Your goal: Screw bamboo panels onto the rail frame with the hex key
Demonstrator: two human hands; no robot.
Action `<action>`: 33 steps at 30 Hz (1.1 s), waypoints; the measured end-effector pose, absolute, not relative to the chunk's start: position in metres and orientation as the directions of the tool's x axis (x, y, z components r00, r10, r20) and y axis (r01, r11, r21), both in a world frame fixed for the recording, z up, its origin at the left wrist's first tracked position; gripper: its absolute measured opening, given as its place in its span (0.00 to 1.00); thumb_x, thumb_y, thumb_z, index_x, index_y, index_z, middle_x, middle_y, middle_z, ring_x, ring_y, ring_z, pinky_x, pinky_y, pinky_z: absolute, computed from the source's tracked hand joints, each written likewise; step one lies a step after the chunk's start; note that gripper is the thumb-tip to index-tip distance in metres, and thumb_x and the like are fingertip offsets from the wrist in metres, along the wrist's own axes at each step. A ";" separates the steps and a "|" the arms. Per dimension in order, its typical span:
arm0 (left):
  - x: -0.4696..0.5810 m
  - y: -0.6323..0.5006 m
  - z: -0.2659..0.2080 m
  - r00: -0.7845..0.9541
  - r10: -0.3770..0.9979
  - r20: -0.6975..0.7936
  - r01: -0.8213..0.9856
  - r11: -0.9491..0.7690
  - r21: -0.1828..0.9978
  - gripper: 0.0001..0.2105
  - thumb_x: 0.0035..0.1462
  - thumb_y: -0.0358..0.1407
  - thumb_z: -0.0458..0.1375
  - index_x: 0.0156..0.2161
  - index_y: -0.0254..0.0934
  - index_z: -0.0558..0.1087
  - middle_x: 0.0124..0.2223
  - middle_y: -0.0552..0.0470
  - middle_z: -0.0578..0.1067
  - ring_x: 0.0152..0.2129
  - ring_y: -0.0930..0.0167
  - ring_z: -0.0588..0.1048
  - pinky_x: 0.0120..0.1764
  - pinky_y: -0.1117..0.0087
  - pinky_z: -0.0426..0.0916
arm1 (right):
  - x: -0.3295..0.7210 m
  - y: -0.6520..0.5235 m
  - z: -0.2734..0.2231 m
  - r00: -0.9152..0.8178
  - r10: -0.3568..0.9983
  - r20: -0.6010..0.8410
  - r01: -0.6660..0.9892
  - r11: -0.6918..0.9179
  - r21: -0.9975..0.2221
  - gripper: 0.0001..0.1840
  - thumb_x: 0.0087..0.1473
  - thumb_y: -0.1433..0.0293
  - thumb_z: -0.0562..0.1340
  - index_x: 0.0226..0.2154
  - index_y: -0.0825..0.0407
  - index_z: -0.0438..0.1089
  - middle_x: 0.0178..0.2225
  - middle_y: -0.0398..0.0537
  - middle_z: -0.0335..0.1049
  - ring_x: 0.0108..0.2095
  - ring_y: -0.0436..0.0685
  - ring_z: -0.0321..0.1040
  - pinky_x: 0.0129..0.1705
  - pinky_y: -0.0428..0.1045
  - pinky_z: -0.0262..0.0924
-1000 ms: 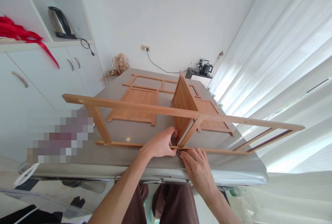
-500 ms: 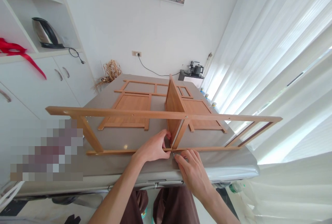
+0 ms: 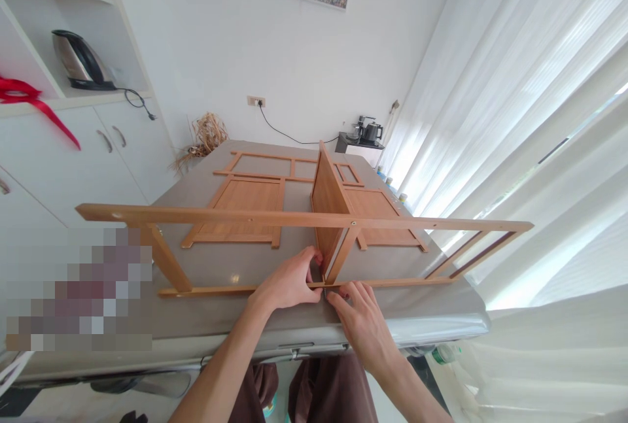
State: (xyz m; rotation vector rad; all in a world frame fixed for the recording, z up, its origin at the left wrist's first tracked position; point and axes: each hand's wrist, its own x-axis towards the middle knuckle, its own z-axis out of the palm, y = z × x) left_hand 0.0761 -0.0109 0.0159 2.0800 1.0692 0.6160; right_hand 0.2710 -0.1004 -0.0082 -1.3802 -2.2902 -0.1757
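A long ladder-like wooden frame (image 3: 220, 215) stands on edge along the table's near side, and a wooden panel (image 3: 328, 194) runs back from its middle crosspiece. My left hand (image 3: 289, 279) is closed around the lower rail at that joint, thumb in front and fingers behind by the panel. Just right of it, my right hand (image 3: 360, 312) has its thumb and fingers pinched together at the front of the lower rail, by the same joint. What the pinch holds is too small and covered to make out.
More slatted wooden panels (image 3: 238, 210) lie flat on the grey-covered table (image 3: 196, 266), left and right of the standing panel. A white cabinet with a kettle (image 3: 81, 60) is at left. White curtains (image 3: 540, 148) hang at right. A small stand (image 3: 360, 146) holds coffee gear.
My right hand has shifted slightly left and up to the joint, covering a small metallic thing that showed by its fingertips. My left hand keeps its grip.
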 end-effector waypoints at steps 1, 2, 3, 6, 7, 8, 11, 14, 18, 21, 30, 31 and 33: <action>0.076 -0.011 0.015 0.546 0.833 0.093 0.494 -0.409 0.768 0.23 0.44 0.34 0.64 0.46 0.42 0.63 0.37 0.57 0.74 0.27 0.70 0.74 0.31 0.71 0.64 | 0.271 -0.100 -0.009 -0.389 0.806 0.446 0.865 0.486 -0.123 0.10 0.62 0.78 0.58 0.40 0.49 0.71 0.36 0.47 0.63 0.37 0.57 0.59 0.44 0.53 0.57; 0.076 -0.011 0.015 0.545 0.833 0.095 0.491 -0.409 0.769 0.23 0.44 0.34 0.64 0.46 0.42 0.63 0.37 0.57 0.74 0.27 0.70 0.74 0.31 0.71 0.64 | 0.270 -0.101 -0.009 -0.384 0.807 0.448 0.867 0.482 -0.125 0.10 0.62 0.78 0.58 0.41 0.49 0.71 0.36 0.47 0.63 0.37 0.57 0.59 0.44 0.53 0.58; 0.076 -0.011 0.015 0.544 0.834 0.096 0.489 -0.408 0.771 0.23 0.44 0.34 0.64 0.46 0.42 0.63 0.37 0.57 0.74 0.27 0.70 0.74 0.30 0.71 0.64 | 0.270 -0.101 -0.009 -0.378 0.809 0.451 0.869 0.478 -0.127 0.11 0.62 0.79 0.58 0.41 0.49 0.71 0.37 0.48 0.63 0.38 0.57 0.59 0.44 0.53 0.58; 0.075 -0.011 0.015 0.544 0.834 0.094 0.484 -0.404 0.776 0.22 0.44 0.34 0.64 0.46 0.42 0.63 0.38 0.57 0.74 0.27 0.70 0.74 0.30 0.71 0.64 | 0.269 -0.101 -0.007 -0.362 0.816 0.450 0.877 0.462 -0.132 0.13 0.62 0.79 0.57 0.43 0.49 0.71 0.38 0.49 0.63 0.39 0.58 0.59 0.43 0.53 0.58; 0.075 -0.011 0.015 0.546 0.833 0.092 0.482 -0.402 0.778 0.22 0.44 0.34 0.64 0.46 0.42 0.63 0.38 0.57 0.74 0.27 0.70 0.74 0.30 0.71 0.64 | 0.268 -0.101 -0.006 -0.360 0.816 0.452 0.879 0.459 -0.129 0.13 0.62 0.79 0.56 0.43 0.49 0.71 0.38 0.49 0.63 0.38 0.58 0.59 0.42 0.53 0.58; 0.075 -0.011 0.016 0.549 0.831 0.088 0.481 -0.400 0.780 0.22 0.44 0.34 0.64 0.46 0.42 0.63 0.37 0.57 0.74 0.28 0.70 0.74 0.30 0.71 0.64 | 0.268 -0.102 -0.005 -0.359 0.815 0.454 0.881 0.457 -0.123 0.13 0.62 0.79 0.56 0.43 0.49 0.71 0.38 0.49 0.63 0.38 0.58 0.59 0.42 0.53 0.58; 0.074 -0.011 0.017 0.552 0.830 0.077 0.487 -0.396 0.778 0.22 0.44 0.35 0.64 0.46 0.42 0.63 0.36 0.57 0.74 0.28 0.69 0.74 0.30 0.71 0.64 | 0.267 -0.101 -0.003 -0.366 0.808 0.462 0.882 0.460 -0.105 0.12 0.62 0.80 0.56 0.41 0.50 0.71 0.38 0.49 0.63 0.37 0.57 0.59 0.40 0.52 0.58; 0.074 -0.011 0.018 0.550 0.831 0.085 0.489 -0.403 0.774 0.22 0.44 0.34 0.64 0.46 0.42 0.63 0.39 0.55 0.75 0.28 0.69 0.73 0.30 0.71 0.65 | 0.265 -0.101 -0.002 -0.371 0.804 0.465 0.884 0.459 -0.088 0.13 0.61 0.80 0.56 0.41 0.50 0.71 0.38 0.49 0.64 0.37 0.57 0.59 0.40 0.52 0.59; 0.075 -0.011 0.018 0.553 0.827 0.103 0.478 -0.416 0.774 0.22 0.44 0.34 0.64 0.46 0.41 0.63 0.41 0.54 0.75 0.28 0.70 0.73 0.31 0.71 0.65 | 0.264 -0.102 -0.004 -0.371 0.800 0.471 0.889 0.453 -0.069 0.13 0.61 0.80 0.55 0.41 0.51 0.71 0.38 0.50 0.63 0.37 0.58 0.59 0.40 0.52 0.59; 0.074 -0.011 0.018 0.558 0.823 0.103 0.476 -0.419 0.773 0.22 0.44 0.35 0.64 0.46 0.41 0.64 0.40 0.54 0.75 0.28 0.70 0.74 0.31 0.70 0.65 | 0.264 -0.102 -0.005 -0.365 0.803 0.472 0.891 0.449 -0.074 0.13 0.62 0.80 0.54 0.41 0.51 0.70 0.38 0.51 0.63 0.38 0.58 0.59 0.40 0.52 0.59; 0.073 -0.011 0.016 0.561 0.820 0.115 0.458 -0.423 0.782 0.22 0.44 0.34 0.64 0.45 0.42 0.63 0.39 0.55 0.74 0.27 0.70 0.73 0.30 0.71 0.64 | 0.263 -0.103 -0.005 -0.370 0.817 0.443 0.896 0.440 -0.062 0.12 0.61 0.81 0.54 0.39 0.51 0.70 0.38 0.50 0.63 0.38 0.58 0.58 0.40 0.53 0.59; 0.073 -0.011 0.016 0.560 0.820 0.114 0.459 -0.422 0.782 0.22 0.44 0.34 0.64 0.45 0.42 0.63 0.38 0.56 0.74 0.27 0.70 0.74 0.30 0.71 0.64 | 0.262 -0.103 -0.005 -0.369 0.819 0.440 0.897 0.438 -0.062 0.12 0.61 0.81 0.54 0.39 0.51 0.69 0.38 0.50 0.63 0.37 0.58 0.58 0.40 0.53 0.58; 0.073 -0.011 0.017 0.561 0.821 0.107 0.465 -0.419 0.780 0.22 0.44 0.35 0.64 0.46 0.42 0.63 0.37 0.56 0.74 0.28 0.69 0.74 0.30 0.71 0.64 | 0.262 -0.103 -0.006 -0.369 0.819 0.440 0.897 0.437 -0.061 0.12 0.61 0.81 0.54 0.39 0.51 0.69 0.38 0.50 0.62 0.38 0.58 0.58 0.40 0.53 0.58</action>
